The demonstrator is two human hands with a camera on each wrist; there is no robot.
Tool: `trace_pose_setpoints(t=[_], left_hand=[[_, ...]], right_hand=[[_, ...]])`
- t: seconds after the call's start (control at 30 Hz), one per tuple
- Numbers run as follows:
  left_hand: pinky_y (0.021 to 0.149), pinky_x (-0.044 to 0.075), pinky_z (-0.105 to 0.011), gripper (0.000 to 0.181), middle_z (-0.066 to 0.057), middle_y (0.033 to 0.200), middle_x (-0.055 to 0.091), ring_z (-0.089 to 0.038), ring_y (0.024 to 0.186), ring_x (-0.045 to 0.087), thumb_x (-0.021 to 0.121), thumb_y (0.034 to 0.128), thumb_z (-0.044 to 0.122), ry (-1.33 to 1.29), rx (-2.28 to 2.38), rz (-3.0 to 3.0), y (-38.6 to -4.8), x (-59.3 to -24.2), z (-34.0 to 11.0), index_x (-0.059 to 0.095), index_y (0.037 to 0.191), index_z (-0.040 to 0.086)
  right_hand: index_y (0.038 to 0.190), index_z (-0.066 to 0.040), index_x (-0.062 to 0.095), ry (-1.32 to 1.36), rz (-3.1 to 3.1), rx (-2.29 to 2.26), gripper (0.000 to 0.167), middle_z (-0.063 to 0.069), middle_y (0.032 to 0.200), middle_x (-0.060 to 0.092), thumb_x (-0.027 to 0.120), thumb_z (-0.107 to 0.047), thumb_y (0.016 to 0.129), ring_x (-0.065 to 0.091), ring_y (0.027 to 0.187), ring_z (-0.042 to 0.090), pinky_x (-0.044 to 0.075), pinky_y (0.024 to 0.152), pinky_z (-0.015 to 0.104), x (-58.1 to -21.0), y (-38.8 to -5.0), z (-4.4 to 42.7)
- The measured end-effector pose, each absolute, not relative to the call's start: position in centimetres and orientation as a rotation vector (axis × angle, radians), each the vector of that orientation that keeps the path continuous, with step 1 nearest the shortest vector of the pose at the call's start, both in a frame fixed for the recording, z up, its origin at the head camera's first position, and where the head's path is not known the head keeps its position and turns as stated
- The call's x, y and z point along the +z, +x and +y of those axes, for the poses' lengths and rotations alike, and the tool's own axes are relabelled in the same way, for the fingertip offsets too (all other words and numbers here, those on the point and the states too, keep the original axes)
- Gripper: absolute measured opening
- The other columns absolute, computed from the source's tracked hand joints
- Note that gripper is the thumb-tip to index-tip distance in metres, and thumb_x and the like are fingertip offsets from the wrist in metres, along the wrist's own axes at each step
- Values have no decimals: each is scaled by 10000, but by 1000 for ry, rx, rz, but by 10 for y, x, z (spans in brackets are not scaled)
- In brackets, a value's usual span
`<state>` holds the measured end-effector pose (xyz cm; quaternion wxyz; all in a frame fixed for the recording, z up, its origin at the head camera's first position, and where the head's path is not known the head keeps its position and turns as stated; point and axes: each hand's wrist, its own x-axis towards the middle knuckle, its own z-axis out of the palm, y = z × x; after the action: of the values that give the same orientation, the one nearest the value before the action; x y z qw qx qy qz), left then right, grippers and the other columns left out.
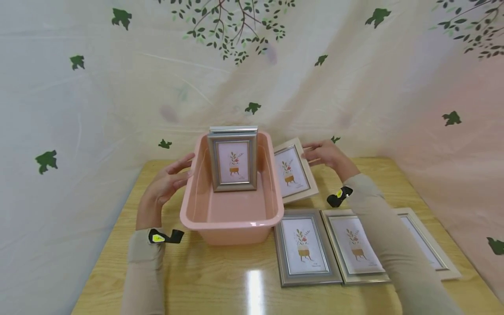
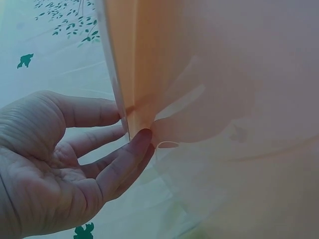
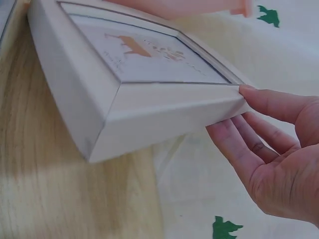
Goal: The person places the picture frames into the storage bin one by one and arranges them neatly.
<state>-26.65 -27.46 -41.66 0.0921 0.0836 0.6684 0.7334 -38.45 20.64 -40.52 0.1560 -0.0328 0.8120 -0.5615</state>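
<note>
Beige-sleeved left hand (image 1: 163,183) pinches the rim (image 1: 232,225) of a pink tub (image 1: 236,237) at ten o'clock; silver frames (image 1: 232,162) stand inside; beside it, at three o'clock, a tilted cream frame (image 1: 292,171), lettering (image 3: 113,59) unreadable, is gripped by the right hand (image 1: 328,154).

Pinched at the right edge and set aslant, face up, just beside a pink basin (image 1: 232,225), identifiable as a cream picture frame (image 1: 293,170) with a broad bevelled border, a dark-and-silver inner lip, and a print of a leafy plant and red bloom in an orange-brown legged pot, partly hidden at left by the basin's rim. Stands upright on a wood-grain tabletop (image 1: 204,280) as a glossy, rounded-corner tub, held at the left rim, tapering downward, with silver-grey frames (image 1: 253,166) standing upright at the far end inside.
</note>
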Motion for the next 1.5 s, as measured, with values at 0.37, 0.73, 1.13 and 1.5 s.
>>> trace_pose_setpoints(t=[0.37,0.73,1.13,1.5], left_hand=[[953,517,-240,628,-149,1451,389,-113,1138,611,590,1012,47,235,2194,1966,-268,-418,-275,330,1582,85],[943,520,-228,619,-139,1442,390,-107,1144,594,557,1030,50,270,2160,1989,-268,-419,-277,293,1589,59],[939,524,-230,635,-176,1489,358,-103,1130,602,578,1020,54,234,2136,1993,-268,-419,-276,299,1591,74],[950,515,-226,630,-177,1500,354,-126,1161,583,576,1025,77,245,2118,2016,-266,-413,-275,304,1594,98]], right_hand=[[1456,17,507,-124,2424,-1781,531,237,1308,576,680,-36,956,680,869,101,604,785,324,-369,-373,217],[1468,-79,532,-95,2573,-1844,524,119,1272,588,687,-117,969,642,1029,192,579,865,340,-329,-359,226],[1363,-91,646,-179,2297,-2333,526,95,1161,639,789,-31,861,649,1025,238,593,724,250,-276,-341,213],[1319,-122,686,-272,2166,-2463,481,119,1194,644,782,-19,860,626,1108,278,602,784,341,-255,-323,156]])
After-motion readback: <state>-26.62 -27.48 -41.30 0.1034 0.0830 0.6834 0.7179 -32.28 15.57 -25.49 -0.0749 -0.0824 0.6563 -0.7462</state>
